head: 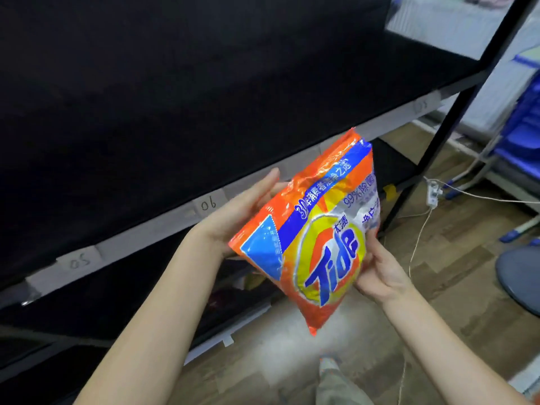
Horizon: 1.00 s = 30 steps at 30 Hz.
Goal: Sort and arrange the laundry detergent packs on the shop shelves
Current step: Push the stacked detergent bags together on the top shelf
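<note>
Orange plastic Tide detergent pack (318,238) at frame centre, tilted, held in air just in front of the black shelf's grey front edge (146,232) with paper labels "05" (79,261) and "06" (209,203). Left hand (242,211) grasps its upper-left side, fingers behind pack. Right hand (380,273) grips lower-right edge.

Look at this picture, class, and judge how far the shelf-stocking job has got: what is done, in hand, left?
Done: nothing visible; the black shelf above the handwritten 05 and 06 labels shows no packs. In hand: one orange plastic Tide detergent pack, held tilted between the left hand and right hand, off the shelf. Left: placing it.
</note>
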Each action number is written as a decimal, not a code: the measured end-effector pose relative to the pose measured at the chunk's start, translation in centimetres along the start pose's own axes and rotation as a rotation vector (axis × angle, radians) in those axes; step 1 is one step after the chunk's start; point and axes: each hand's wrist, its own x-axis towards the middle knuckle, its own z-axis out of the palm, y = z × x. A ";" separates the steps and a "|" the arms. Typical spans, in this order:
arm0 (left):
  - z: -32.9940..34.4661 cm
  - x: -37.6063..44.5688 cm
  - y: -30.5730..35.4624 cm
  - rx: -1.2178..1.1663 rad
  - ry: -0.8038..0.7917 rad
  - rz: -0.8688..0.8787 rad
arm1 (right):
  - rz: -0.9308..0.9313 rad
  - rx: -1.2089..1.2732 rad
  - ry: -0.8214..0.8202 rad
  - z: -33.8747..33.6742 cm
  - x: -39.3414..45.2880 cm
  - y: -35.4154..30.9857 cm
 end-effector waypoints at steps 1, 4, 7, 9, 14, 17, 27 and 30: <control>0.5 -1.2 0.6 -0.076 -0.001 0.116 | -0.047 -0.015 -0.016 2.2 -0.9 -1.0; 1.9 -4.6 1.8 -0.211 -0.011 0.466 | -0.187 -0.007 -0.084 8.5 -2.9 -3.6; 4.1 -8.0 3.0 -0.123 0.079 0.757 | -0.268 0.033 -0.209 15.2 -4.6 -4.9; 5.5 -10.1 3.7 -0.089 0.165 0.870 | -0.289 0.046 -0.294 19.1 -5.5 -4.4; 6.1 -14.4 5.8 0.053 0.664 0.957 | -0.277 0.035 -0.403 26.4 -6.3 -0.8; 3.8 -17.4 7.7 0.075 0.807 1.065 | -0.232 -0.072 -0.531 29.4 -6.3 1.0; -2.8 -29.1 18.2 0.365 1.124 1.297 | -0.210 -0.333 -0.916 41.6 -1.2 2.6; -5.3 -31.1 22.0 0.481 1.255 1.257 | -0.349 -0.514 -0.901 46.0 1.5 2.3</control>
